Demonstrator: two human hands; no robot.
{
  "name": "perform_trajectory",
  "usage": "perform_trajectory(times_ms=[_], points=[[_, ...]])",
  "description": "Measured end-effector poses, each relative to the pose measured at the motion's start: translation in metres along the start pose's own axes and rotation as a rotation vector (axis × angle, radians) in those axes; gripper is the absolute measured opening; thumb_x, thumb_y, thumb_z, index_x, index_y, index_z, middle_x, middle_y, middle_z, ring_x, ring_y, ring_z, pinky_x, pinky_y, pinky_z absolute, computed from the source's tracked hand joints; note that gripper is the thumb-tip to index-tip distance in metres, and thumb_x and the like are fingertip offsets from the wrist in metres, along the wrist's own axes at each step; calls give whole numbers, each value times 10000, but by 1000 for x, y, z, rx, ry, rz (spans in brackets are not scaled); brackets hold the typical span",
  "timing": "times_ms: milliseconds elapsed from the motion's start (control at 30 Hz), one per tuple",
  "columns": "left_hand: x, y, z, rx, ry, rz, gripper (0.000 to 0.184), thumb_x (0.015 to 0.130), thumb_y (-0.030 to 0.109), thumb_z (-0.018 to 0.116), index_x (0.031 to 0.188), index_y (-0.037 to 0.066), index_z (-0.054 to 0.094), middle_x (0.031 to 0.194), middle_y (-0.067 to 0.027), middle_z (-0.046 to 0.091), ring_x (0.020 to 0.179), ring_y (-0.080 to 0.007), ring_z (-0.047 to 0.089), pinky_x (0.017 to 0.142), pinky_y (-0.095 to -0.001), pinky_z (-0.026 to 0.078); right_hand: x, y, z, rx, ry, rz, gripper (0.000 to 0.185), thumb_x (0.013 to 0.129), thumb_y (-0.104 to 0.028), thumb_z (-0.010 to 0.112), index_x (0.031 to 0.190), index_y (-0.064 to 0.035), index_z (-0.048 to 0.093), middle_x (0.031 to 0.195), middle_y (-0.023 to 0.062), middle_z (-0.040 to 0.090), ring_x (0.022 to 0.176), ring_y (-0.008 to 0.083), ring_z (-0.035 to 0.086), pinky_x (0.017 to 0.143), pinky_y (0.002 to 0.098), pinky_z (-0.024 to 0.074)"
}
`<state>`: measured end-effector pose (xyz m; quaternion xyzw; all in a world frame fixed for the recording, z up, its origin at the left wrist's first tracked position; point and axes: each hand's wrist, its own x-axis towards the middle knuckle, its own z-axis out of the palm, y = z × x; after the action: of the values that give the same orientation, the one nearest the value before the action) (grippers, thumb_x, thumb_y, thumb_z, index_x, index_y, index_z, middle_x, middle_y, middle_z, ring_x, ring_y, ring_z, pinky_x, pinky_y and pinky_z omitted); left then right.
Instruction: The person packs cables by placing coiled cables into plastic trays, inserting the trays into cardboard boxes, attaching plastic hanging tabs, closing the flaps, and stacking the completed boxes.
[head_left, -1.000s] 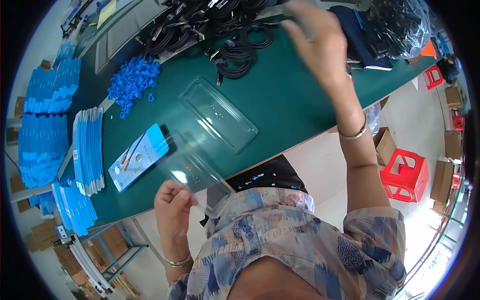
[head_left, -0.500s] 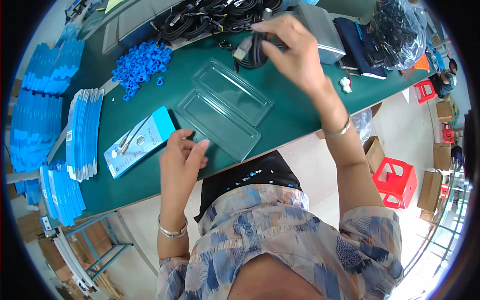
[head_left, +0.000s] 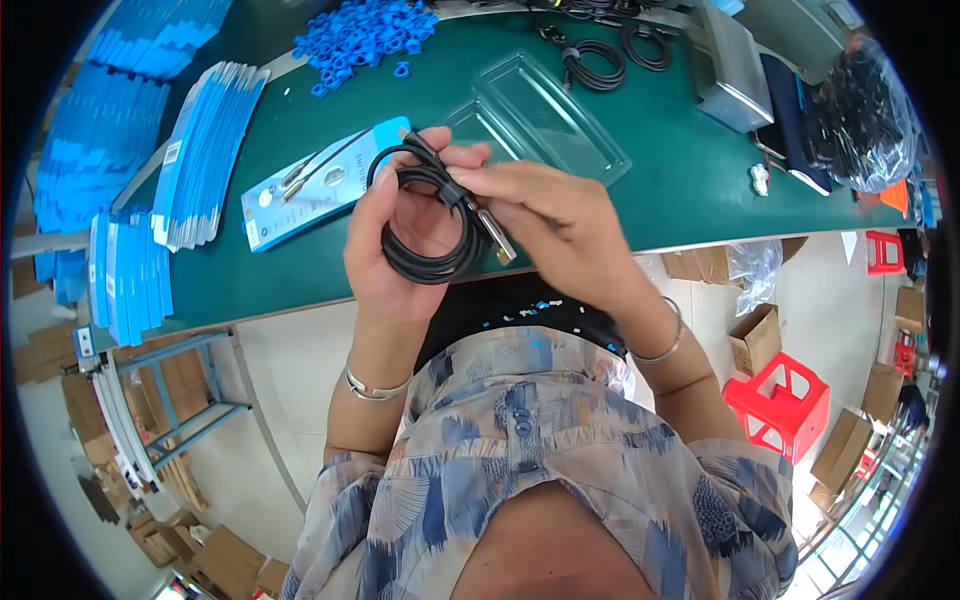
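Observation:
My left hand (head_left: 385, 280) is turned palm up and cradles a coiled black cable (head_left: 425, 270), the thumb lying against the loop. A dark tie cinches the coil, and a metal USB connector (head_left: 497, 240) points out at its lower right. From the right, the closed fingers of my right hand (head_left: 565, 220) grip the coil near the tie; their tips are partly hidden. Behind the hands lies a blue-and-white printed box (head_left: 305, 185) with a cable pictured on it. A clear plastic tray (head_left: 560, 115) rests open on the green table (head_left: 680, 190), partly covered by my hands.
Blue rings (head_left: 365, 40) are heaped at the back, left of more coiled cables (head_left: 597, 65). Stacks of blue packaging (head_left: 210, 150) line the left side. A grey bin (head_left: 730, 70) and a bag of black items (head_left: 865, 120) stand right. A red stool (head_left: 780, 405) is on the floor.
My right hand has brought the coiled cable from the back of the table toward my body. My left hand has come up under it and now holds it too. The camera view has shifted.

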<state>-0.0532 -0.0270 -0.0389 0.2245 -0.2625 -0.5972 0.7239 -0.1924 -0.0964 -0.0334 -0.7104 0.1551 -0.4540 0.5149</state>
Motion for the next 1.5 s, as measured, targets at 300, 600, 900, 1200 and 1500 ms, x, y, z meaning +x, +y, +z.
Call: perform_trajectory(times_ms=[300, 600, 900, 1200, 1500], points=[[4, -12, 10, 445, 184, 374, 336, 990, 327, 420, 1117, 25, 493, 1126, -173, 581, 971, -224, 582, 874, -368, 480, -13, -18, 31, -308, 24, 281, 378, 804, 8, 586, 1178, 22, 539, 990, 140, 652, 737, 229, 625, 625, 308, 503], [8, 4, -9, 139, 229, 324, 530, 1000, 483, 309, 688, 105, 510, 515, -15, 483, 522, -151, 536, 704, -342, 515, -31, -11, 65, -689, 29, -123, 440, 772, 2, 610, 1193, 76, 505, 1096, 204, 614, 734, 246, 631, 623, 298, 519], [15, 10, -9, 158, 235, 299, 565, 1008, 486, 249, 578, 164, 424, 390, 33, 355, 407, -143, 444, 675, -331, 489, -41, -2, 78, -719, 169, -259, 433, 789, 28, 591, 1207, 97, 502, 1045, 200, 619, 731, 261, 612, 621, 288, 511], [30, -9, 9, 334, 230, 308, 453, 1010, 398, 302, 804, 92, 564, 646, -51, 573, 610, -158, 542, 722, -297, 467, -34, 5, 29, -455, 131, -139, 476, 754, 57, 575, 1226, 67, 513, 986, 155, 620, 696, 252, 577, 603, 315, 482], [26, 1, -22, 1678, -233, 608, 341, 871, 187, 619, 1182, 57, 572, 1034, -63, 613, 799, -178, 550, 759, -299, 457, -15, 31, -34, -921, 68, -233, 315, 731, 71, 576, 1044, 36, 599, 849, 120, 605, 708, 243, 558, 641, 298, 472]])
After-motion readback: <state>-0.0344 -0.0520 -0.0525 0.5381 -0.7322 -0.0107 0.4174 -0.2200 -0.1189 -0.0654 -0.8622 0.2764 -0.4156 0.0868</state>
